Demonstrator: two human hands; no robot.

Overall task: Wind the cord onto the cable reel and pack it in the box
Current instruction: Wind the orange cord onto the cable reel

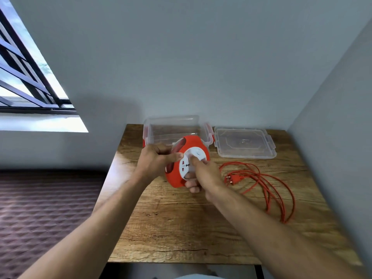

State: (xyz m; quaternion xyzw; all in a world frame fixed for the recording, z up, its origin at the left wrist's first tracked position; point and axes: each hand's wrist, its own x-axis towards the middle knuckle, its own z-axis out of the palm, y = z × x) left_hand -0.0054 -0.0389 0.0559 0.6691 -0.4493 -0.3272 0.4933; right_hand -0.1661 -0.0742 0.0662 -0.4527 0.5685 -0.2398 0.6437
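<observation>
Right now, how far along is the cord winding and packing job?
Early. Done: the clear box stands open, its lid lying beside it. In hand: left hand and right hand hold the red reel above the table. Left: most of the orange cord and its plug lie loose; then boxing.

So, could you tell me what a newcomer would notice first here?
The eye goes first to the orange reel held up over the middle of the wooden table, gripped by the left hand and right hand. To its right, the loose orange cord sprawls on the table. Behind stand the clear box and its lid.
</observation>
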